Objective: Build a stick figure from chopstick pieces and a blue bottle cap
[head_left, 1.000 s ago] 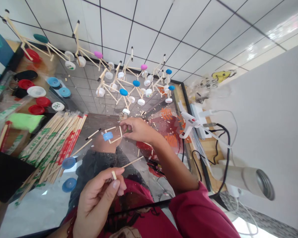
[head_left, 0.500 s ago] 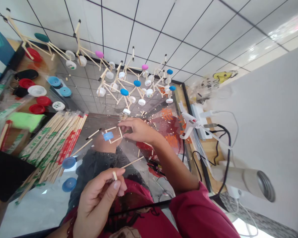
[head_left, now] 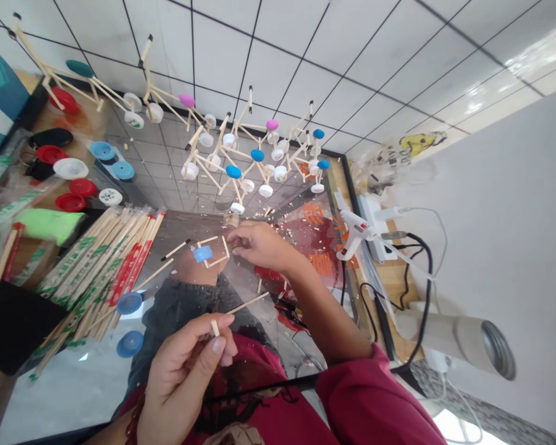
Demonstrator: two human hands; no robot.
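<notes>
In the foreground my left hand (head_left: 185, 371) pinches a short cut piece of wooden stick (head_left: 215, 327) between thumb and forefinger. Farther forward, my right hand (head_left: 259, 244) hovers just beside a small frame of wooden sticks (head_left: 219, 262), its thumb and forefinger slightly apart with nothing visible between them. This frame lies flat on the glass tabletop, with a blue bottle cap (head_left: 202, 253) at its left part. A black-tipped stick (head_left: 176, 250) rests left of it. Another loose stick (head_left: 248, 303) lies just beyond my left hand.
Several stick models with bottle-cap wheels (head_left: 234, 172) stand along the tiled wall. Wrapped chopsticks (head_left: 97, 272) lie at the left, near blue caps (head_left: 130, 343) and red caps (head_left: 69, 202). On the right are a white glue gun (head_left: 352, 232), cables and a power strip (head_left: 374, 228).
My right hand has drawn back slightly to the right from the end of the stick frame, its fingertips coming away. My left hand keeps its pinch on the short stick piece.
</notes>
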